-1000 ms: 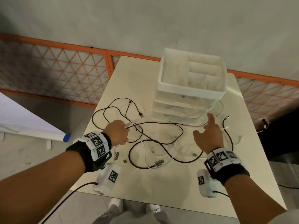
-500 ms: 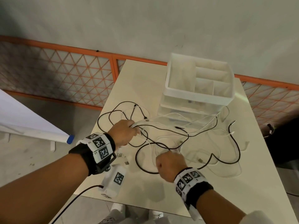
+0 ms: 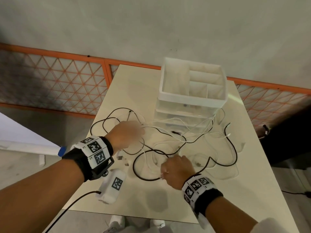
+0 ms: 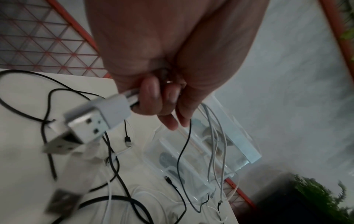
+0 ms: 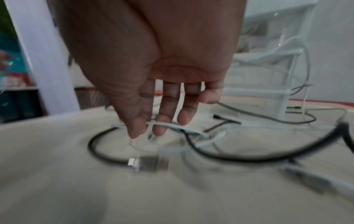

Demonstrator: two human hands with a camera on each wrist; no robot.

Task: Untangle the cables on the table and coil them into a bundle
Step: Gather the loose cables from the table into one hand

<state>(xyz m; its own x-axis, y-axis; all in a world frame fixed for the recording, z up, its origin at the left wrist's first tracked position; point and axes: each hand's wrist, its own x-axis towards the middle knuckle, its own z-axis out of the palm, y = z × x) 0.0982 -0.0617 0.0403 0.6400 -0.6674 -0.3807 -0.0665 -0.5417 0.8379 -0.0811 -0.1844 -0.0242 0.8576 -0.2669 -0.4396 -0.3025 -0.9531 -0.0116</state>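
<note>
The left hand (image 3: 125,134) is curled round a gathered bunch of cables (image 4: 212,136): its grip is pinching white and black strands, with a white USB plug (image 4: 97,118) sticking out on the thumb side and the strands trailing down from the fingers to the bench (image 3: 131,84). Just past that grip a black cable (image 3: 104,122) loops out toward the bench's left edge.

To the right, the right hand (image 3: 177,169) hangs low over the tangle, fingers (image 5: 168,109) mostly straight and a little apart, thumb and forefinger closing on a thin white cable (image 5: 172,127). Blur hides whether that pinch has truly closed. A thick black loop (image 3: 139,165) curves round just below and beside this grip, with a metal plug (image 5: 147,164) lying nearer the wrist.

Likely step: freeing one strand. Best to follow it from a plug end, lift it clear of the black loop, and keep the left bunch slack so that no knot tightens.

The cables are thin, smooth and limp; plugs are hard, boxy and could snag. Beyond both grips stands a clear plastic drawer box (image 3: 191,98), white cables draped against it.
</note>
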